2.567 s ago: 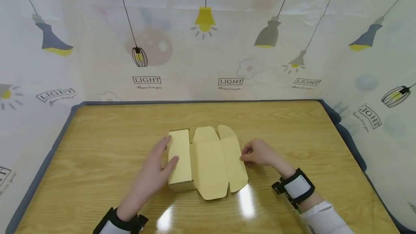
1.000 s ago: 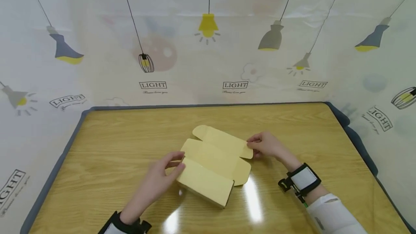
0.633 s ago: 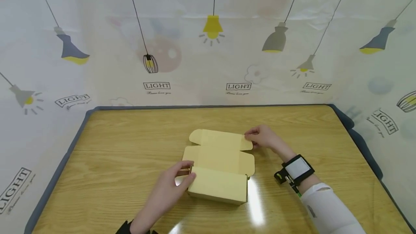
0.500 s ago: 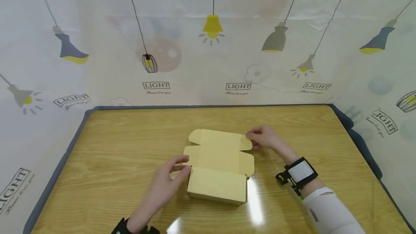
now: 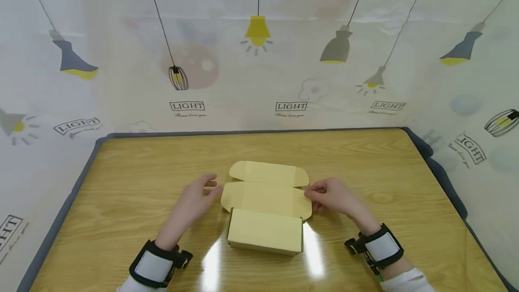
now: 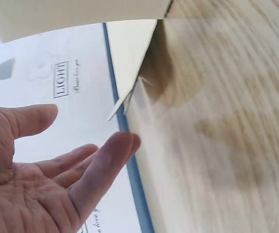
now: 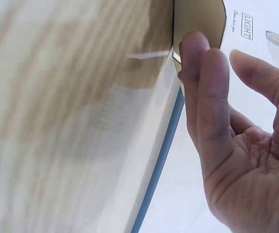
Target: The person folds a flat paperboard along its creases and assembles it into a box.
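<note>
A yellowish cardboard box (image 5: 265,231) lies on the table, its closed body towards me and its lid panel (image 5: 267,197) spread flat behind. Beyond that lies a tuck flap (image 5: 269,173) with rounded ends. My left hand (image 5: 194,199) is just left of the lid panel's side flap, with a small gap; its fingers are loosely extended and hold nothing in the left wrist view. At the opposite side flap (image 5: 301,203), my right hand (image 5: 332,197) has its fingertips right at the edge. Its fingers are fairly straight and its thumb stands apart in the right wrist view.
The wood-grain table (image 5: 142,184) has a grey-blue edge (image 5: 194,134). A white sheet printed with lamps (image 5: 134,48) hangs behind it and along both sides. Black straps with white patches (image 5: 154,265) sit on both wrists.
The box has turned so its body faces me and its flaps point away. My left hand has left the body's corner; my right hand has shifted from the far flap to the nearer side flap.
</note>
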Available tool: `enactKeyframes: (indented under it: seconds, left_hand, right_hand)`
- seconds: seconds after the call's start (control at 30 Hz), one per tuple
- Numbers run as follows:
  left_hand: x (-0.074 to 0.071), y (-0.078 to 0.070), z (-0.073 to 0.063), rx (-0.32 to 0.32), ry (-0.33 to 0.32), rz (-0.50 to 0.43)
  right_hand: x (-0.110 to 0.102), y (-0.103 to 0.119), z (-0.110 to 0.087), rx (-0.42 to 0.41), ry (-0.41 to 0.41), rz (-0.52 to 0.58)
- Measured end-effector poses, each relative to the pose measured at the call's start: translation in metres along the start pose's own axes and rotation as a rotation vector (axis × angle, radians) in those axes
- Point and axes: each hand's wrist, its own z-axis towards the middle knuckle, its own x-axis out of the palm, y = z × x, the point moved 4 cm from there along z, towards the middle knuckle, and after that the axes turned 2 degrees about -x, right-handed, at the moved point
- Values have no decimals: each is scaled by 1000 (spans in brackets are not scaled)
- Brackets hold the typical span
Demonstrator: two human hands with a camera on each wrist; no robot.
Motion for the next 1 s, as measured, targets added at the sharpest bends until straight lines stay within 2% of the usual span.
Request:
enactKeyframes:
  seconds: [0.13,0.27,0.47,0.57,0.67,0.8,1.0]
  left_hand:
    - [12,9,13,-5,75,63]
    - [21,13,22,9,85,77]
    - [23,15,24,-40,38,-75]
    - [20,15,24,-60,-5,-141]
    - [16,12,24,-52,-62,-196]
    - [11,5,21,-7,-163,-235]
    - [2,-6,14,58,-272,-319]
  right_hand:
    - [8,0,0,-21,29,6]
    - [9,-2,4,9,29,38]
    - [10,-1,14,34,8,66]
    - [8,4,17,13,-26,73]
    - [5,10,17,-5,-73,75]
    - [0,23,13,-30,-150,53]
    - [-6,44,5,-101,-312,-41]
